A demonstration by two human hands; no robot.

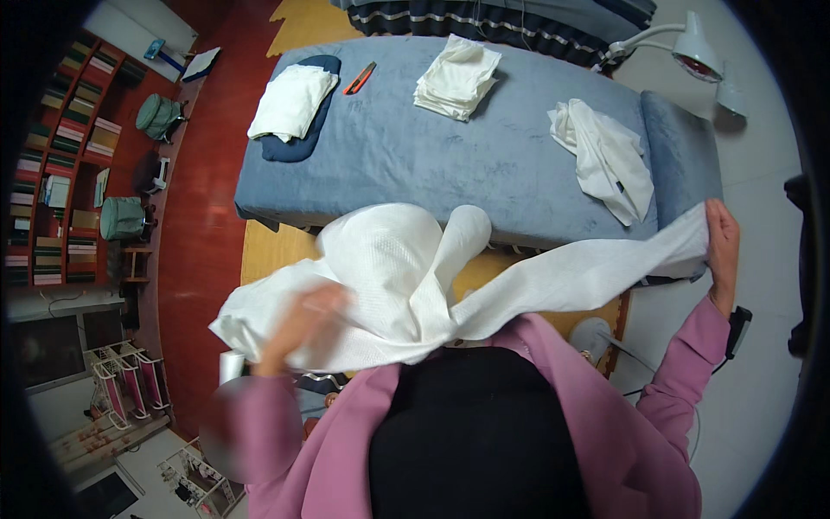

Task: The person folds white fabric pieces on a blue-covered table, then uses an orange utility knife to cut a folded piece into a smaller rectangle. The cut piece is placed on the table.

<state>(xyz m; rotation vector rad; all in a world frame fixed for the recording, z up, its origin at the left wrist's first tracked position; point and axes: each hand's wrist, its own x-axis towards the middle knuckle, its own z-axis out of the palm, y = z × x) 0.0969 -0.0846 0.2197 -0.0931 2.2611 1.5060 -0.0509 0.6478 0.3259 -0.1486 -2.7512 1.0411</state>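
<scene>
A large white textured cloth (380, 259) hangs in loose folds before my body, between me and the blue-covered bed. My right hand (724, 246) is closed on one end of it, far out to the right, and a narrow strip stretches from there to the middle. Over the cloth's left part is my left hand (311, 322), smeared by motion. Its fingers are too blurred to show whether they grip the fabric. The cloth hides part of the bed's near edge and the floor below.
On the bed (372, 164) lie a folded white cloth (294, 99) on a dark blue pad (294, 149), an orange cutter knife (359, 79), a white cloth stack (456, 78) and a crumpled white cloth (605, 160). A lamp (694, 54) stands behind; green stools (124, 218) are at left.
</scene>
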